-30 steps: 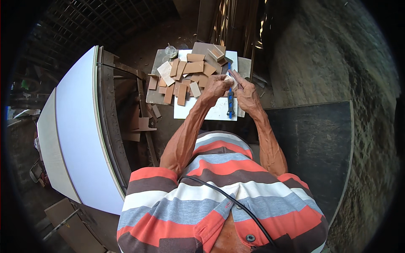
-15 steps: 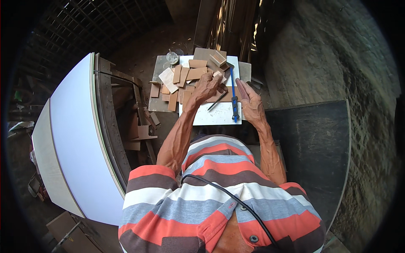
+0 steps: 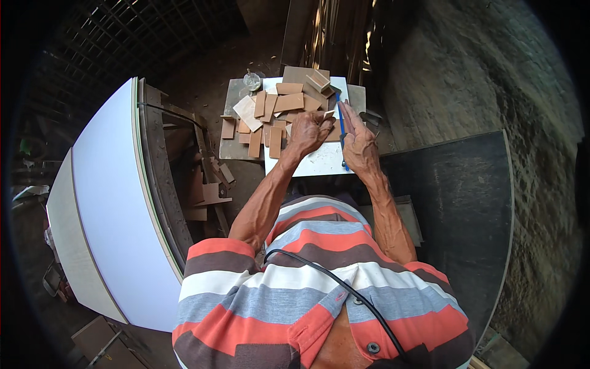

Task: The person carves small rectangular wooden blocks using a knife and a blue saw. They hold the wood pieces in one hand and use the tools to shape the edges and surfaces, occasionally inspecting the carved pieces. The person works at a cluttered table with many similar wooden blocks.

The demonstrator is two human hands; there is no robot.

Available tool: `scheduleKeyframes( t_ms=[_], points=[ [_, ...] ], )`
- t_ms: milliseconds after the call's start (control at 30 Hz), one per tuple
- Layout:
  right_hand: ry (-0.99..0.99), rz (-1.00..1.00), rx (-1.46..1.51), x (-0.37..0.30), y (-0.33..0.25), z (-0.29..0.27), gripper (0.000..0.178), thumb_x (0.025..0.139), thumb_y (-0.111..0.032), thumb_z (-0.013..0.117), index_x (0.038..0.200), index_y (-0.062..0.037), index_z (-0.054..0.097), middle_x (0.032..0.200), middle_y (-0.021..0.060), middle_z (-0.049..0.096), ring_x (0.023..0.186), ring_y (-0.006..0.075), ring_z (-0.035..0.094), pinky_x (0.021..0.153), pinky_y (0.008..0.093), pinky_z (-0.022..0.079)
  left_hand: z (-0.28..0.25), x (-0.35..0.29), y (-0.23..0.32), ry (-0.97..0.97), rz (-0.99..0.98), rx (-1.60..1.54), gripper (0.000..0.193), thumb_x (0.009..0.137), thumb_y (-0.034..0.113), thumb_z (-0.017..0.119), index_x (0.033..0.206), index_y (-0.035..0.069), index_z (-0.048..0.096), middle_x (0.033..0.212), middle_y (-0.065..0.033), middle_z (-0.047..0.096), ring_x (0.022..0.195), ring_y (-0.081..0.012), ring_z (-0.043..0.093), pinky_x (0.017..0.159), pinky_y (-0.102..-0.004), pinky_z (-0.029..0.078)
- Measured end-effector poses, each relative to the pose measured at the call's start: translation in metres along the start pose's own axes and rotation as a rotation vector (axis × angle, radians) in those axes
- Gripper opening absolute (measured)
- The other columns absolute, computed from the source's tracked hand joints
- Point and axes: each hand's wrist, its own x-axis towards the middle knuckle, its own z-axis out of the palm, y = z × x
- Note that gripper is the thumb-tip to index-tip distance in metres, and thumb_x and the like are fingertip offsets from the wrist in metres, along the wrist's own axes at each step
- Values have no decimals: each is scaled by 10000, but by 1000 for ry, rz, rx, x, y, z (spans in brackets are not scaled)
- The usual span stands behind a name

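My left hand (image 3: 309,133) is closed over the white board (image 3: 316,165), its fingers pinching a small pale-edged piece of wood (image 3: 329,114). Facing it, my right hand (image 3: 361,149) has its fingers stretched forward and pressed around a thin reddish-brown flat piece (image 3: 348,114), seen nearly edge-on. A long, narrow blue tool (image 3: 342,126) lies on the board, partly covered by my right hand. Left of my hands, several small brown rectangular pieces (image 3: 289,102) are heaped, with a pale square piece (image 3: 247,114) among them.
At the pile's far end stand a small box-like wooden assembly (image 3: 318,81) and a glass jar (image 3: 252,81). A large white curved panel (image 3: 114,197) is on the left. On the right are a dark board (image 3: 455,190) and a rough wall (image 3: 491,80).
My right hand has moved left and inward, now covering part of the blue tool. My left hand has shifted slightly nearer me and right, and the dark pen-like stick beside it is hidden.
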Motion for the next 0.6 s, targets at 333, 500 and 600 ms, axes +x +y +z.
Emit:
scheduleKeyframes(
  t_ms=[333,500,600],
  points=[
    [-30,-95,-130,-2,17,15,678,753,25,435,1428,-11,390,1396,284,455,1275,409,470,1064,410,391,9,2,1,-138,65,474,177,800,156,591,790,-19,619,609,-249,587,576,-408,602,543,-489,442],
    [-49,25,-189,12,19,9,581,841,11,431,1417,-61,443,1295,274,543,1110,428,578,957,425,456,8,11,22,-197,52,517,164,769,138,584,757,-19,629,601,-252,592,577,-416,610,532,-492,455],
    [-74,40,-99,11,17,10,554,863,2,443,1413,-59,446,1253,289,563,1072,415,607,908,428,472,10,6,14,-113,100,502,166,764,136,589,757,-24,631,603,-254,594,568,-412,611,538,-492,457]
  ],
)
